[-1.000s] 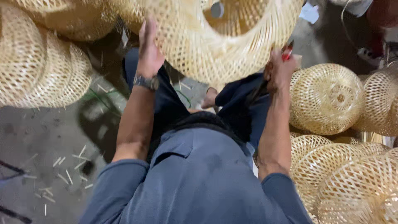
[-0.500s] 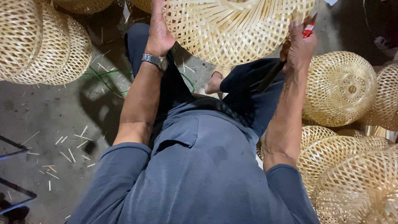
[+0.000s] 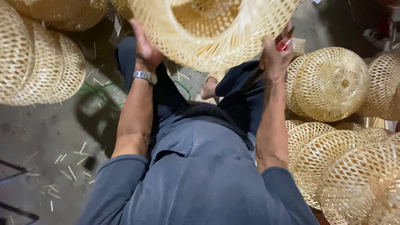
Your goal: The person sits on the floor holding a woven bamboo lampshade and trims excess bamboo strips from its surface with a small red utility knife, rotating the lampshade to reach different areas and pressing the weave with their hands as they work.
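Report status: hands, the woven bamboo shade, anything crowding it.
Left hand grips the round pale woven bamboo shade. Right hand on its rim, with a red-handled tool. Finished woven shades close on the right.

- The woven shade (image 3: pixel 216 31) at the top centre of the frame is pale split bamboo, matt and dry-looking, in an open lattice with loose strip ends.
- The wristwatch (image 3: pixel 145 76) left of centre has a shiny metal band.
- The shirt (image 3: pixel 200 179) at the bottom centre is soft, matt blue-grey cloth.
- The floor (image 3: pixel 46 133) at the left is rough, dull grey concrete, littered with pale bamboo slivers (image 3: pixel 66 166).
- The finished shades (image 3: pixel 329 83) at the right show the same matt weave.
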